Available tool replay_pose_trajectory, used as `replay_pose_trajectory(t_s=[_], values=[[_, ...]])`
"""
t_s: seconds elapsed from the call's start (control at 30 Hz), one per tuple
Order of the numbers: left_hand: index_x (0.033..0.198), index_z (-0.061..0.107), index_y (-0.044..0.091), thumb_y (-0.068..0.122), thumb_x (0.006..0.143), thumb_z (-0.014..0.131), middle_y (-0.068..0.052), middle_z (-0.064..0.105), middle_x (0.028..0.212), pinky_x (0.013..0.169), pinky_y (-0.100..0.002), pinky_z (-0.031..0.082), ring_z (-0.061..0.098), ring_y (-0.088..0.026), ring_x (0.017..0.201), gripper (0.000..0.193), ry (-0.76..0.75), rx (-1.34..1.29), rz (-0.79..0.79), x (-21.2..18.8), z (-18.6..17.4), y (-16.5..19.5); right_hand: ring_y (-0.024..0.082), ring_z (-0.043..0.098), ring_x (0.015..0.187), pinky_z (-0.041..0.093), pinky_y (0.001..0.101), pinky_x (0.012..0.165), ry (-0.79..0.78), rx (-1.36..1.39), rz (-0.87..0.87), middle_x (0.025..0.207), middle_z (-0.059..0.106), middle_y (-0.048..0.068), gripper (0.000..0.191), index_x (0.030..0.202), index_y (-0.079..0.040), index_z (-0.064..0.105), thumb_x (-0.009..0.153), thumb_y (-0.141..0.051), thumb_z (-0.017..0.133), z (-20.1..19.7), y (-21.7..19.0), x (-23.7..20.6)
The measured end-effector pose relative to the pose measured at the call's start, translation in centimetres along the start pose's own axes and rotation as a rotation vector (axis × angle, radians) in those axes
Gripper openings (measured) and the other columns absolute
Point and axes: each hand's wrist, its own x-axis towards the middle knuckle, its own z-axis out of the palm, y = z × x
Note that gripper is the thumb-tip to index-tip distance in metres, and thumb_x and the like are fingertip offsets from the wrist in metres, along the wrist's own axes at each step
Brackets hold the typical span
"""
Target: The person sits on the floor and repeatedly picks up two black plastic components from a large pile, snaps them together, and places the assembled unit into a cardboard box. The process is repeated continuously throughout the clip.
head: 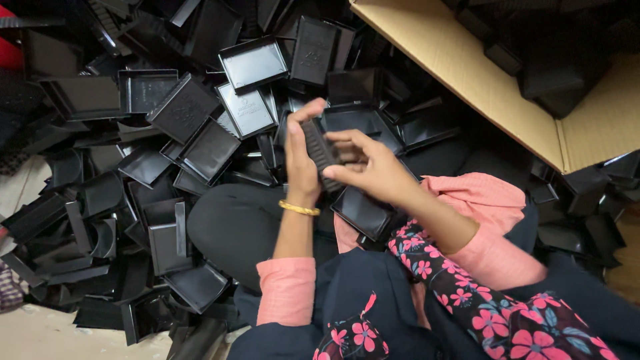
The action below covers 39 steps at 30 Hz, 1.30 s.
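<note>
My left hand (300,157) and my right hand (372,167) meet in the middle of the view, both closed on one small black ribbed plastic piece (320,150) held edge-up between them. A gold bangle (299,209) circles my left wrist. A flat black plastic tray (363,213) lies on my lap just under the right hand. Several more black plastic trays (200,120) are heaped beyond and to the left of my hands.
An open cardboard box (480,73) with black parts inside sits at the upper right. My knee in black cloth (233,227) lies below the pile. Pink sleeves and a dark floral scarf (480,307) fill the lower right. Bare floor (40,333) shows at the lower left.
</note>
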Motion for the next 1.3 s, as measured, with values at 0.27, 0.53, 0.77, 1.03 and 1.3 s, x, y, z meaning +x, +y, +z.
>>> replay_pose_trajectory(t_s=[0.27, 0.53, 0.77, 1.03, 1.3], values=[[0.066, 0.054, 0.001, 0.035, 0.113, 0.027, -0.01, 0.057, 0.06, 0.062, -0.038, 0.043, 0.057, -0.025, 0.057, 0.064, 0.309, 0.708, 0.087, 1.0, -1.6, 1.4, 0.013, 0.069, 0.087, 0.053, 0.0279, 0.077, 0.247, -0.478, -0.257, 0.097, 0.072, 0.006, 0.043, 0.108, 0.0, 0.066, 0.08, -0.023, 0.089, 0.4, 1.1, -2.3], [0.105, 0.068, 0.003, 0.026, 0.106, 0.048, -0.011, 0.073, 0.091, 0.077, -0.036, 0.055, 0.072, -0.027, 0.083, 0.031, -0.005, 0.627, 0.015, 5.3, 1.9, -2.5, 0.018, 0.068, 0.094, 0.059, 0.0315, 0.087, 0.487, 0.584, -0.312, 0.103, 0.07, 0.006, 0.021, 0.104, -0.006, 0.061, 0.094, -0.017, 0.076, -7.9, -2.8, -1.1], [0.097, 0.065, 0.01, 0.009, 0.086, 0.064, -0.012, 0.073, 0.096, 0.076, -0.049, 0.056, 0.072, -0.034, 0.089, 0.01, -0.526, 1.538, 0.225, 7.3, 4.4, -10.3, 0.021, 0.071, 0.112, 0.059, 0.0371, 0.102, 0.444, 0.212, -0.289, 0.122, 0.072, 0.013, 0.022, 0.12, -0.003, 0.066, 0.108, -0.022, 0.065, -12.6, 0.1, -0.2], [0.127, 0.054, 0.008, 0.01, 0.091, 0.073, -0.015, 0.07, 0.094, 0.072, -0.043, 0.057, 0.072, -0.03, 0.077, 0.04, -0.087, 0.987, -0.192, 4.2, -3.7, 0.5, 0.042, 0.061, 0.116, 0.03, 0.0554, 0.113, 0.164, -0.963, -0.289, 0.12, 0.066, 0.022, 0.068, 0.154, -0.002, 0.043, 0.091, -0.012, 0.068, -7.2, 5.5, 11.9], [0.155, 0.043, 0.01, 0.003, 0.082, 0.061, -0.014, 0.058, 0.138, 0.112, -0.047, 0.052, 0.063, -0.028, 0.127, 0.075, 0.135, -0.605, -0.304, 0.1, -5.2, 3.3, 0.04, 0.065, 0.099, 0.053, 0.0457, 0.088, 0.26, -0.764, -0.332, 0.106, 0.065, 0.02, 0.055, 0.134, -0.002, 0.061, 0.08, -0.009, 0.073, -5.5, 8.1, 12.8]])
